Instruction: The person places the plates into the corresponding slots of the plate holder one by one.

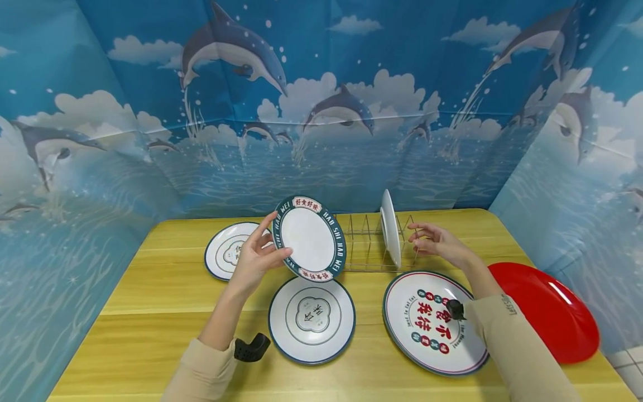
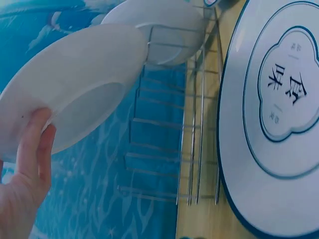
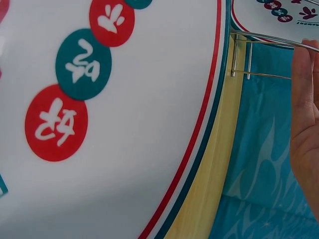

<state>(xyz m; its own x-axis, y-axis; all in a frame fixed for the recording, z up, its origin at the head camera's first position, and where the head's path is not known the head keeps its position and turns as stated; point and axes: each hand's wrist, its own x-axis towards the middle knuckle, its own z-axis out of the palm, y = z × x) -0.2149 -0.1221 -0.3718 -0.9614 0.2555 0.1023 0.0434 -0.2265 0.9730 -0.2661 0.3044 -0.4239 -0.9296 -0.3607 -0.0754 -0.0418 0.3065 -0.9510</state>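
My left hand (image 1: pixel 258 257) pinches the left edge of a round plate (image 1: pixel 307 240) with a dark green lettered rim, thumb on its front. The plate is tilted up off the table, its white face toward me. In the left wrist view its plain underside shows beside a wire dish rack (image 1: pixel 364 271). Another white plate (image 1: pixel 390 229) stands on edge in the rack's right part. At the rack's right end is my right hand (image 1: pixel 442 244), its fingers loosely extended. In the right wrist view the fingertips (image 3: pixel 303 55) meet a rack wire; nothing is gripped.
Blue-rimmed plates lie flat at the front middle (image 1: pixel 311 346) and back left (image 1: pixel 218 259). A larger plate with red characters (image 1: pixel 409 335) lies under my right forearm. A red oval platter (image 1: pixel 557 318) is at the right. A dolphin-print cloth (image 1: pixel 321 156) hangs behind the wooden table (image 1: pixel 150 318).
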